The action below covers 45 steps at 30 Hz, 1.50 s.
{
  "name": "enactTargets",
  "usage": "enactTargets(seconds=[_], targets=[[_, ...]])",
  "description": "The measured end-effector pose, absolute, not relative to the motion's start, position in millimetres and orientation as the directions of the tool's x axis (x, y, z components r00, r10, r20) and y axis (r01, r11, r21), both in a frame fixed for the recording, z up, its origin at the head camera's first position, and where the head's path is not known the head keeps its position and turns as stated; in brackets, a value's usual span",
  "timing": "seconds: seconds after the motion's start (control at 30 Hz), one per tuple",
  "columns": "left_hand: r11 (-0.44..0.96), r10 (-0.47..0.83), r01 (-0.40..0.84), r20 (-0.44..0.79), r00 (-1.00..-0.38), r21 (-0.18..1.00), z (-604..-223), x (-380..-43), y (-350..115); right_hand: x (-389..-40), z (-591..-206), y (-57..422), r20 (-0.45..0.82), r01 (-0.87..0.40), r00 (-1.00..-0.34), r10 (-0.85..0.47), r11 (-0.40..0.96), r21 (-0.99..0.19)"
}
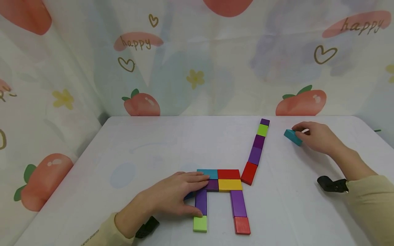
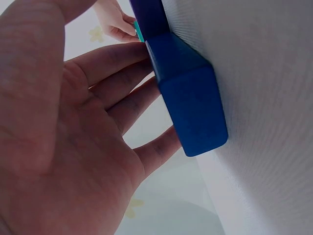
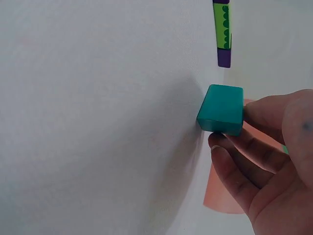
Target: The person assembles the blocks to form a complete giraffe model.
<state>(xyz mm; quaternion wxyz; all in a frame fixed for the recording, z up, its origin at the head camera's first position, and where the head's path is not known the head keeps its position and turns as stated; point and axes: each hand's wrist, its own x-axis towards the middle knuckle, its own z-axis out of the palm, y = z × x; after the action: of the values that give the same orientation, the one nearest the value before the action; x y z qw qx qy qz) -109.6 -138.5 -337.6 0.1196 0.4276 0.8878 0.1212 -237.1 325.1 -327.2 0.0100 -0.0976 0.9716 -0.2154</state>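
My right hand (image 1: 320, 136) pinches a teal block (image 1: 292, 137) between thumb and fingers at the far right of the table. In the right wrist view, one end of that teal block (image 3: 222, 107) faces the camera. My left hand (image 1: 172, 191) lies with extended fingers over the left side of a flat block figure, whose upper part includes a red block (image 1: 228, 174) and a yellow block (image 1: 230, 185). Its fingertips meet a blue block (image 2: 195, 103) in the left wrist view. Beside the thumb are a purple block (image 1: 201, 201) and a light green block (image 1: 200, 224).
A slanting row of several blocks climbs from a red block (image 1: 249, 173) to a small purple block (image 1: 265, 121) near the back edge. Another leg has a purple block (image 1: 238, 203) above a red block (image 1: 242, 225). A patterned curtain (image 1: 215, 58) hangs behind the white table (image 1: 147, 143).
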Motion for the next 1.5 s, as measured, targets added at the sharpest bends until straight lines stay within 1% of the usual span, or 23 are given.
enactTargets(seconds=[0.3, 0.53, 0.8, 1.5], targets=[[0.617, 0.780, 0.720, -0.120, -0.615, 0.319, -338, -110, -138, -240, -328, 322, 0.003, -0.184, -0.979, -0.201, 0.885, -0.427], [0.612, 0.783, 0.725, -0.113, -0.612, 0.316, -338, -110, -138, -244, -326, 310, 0.046, -0.230, -0.972, -0.232, 0.882, -0.411], [0.611, 0.784, 0.726, -0.112, -0.611, 0.316, -339, -110, -139, -252, -327, 298, 0.091, -0.240, -0.971, -0.222, 0.873, -0.425], [0.605, 0.788, 0.730, -0.109, -0.606, 0.317, -338, -110, -140, -269, -329, 287, 0.068, -0.212, -0.977, -0.204, 0.869, -0.447]])
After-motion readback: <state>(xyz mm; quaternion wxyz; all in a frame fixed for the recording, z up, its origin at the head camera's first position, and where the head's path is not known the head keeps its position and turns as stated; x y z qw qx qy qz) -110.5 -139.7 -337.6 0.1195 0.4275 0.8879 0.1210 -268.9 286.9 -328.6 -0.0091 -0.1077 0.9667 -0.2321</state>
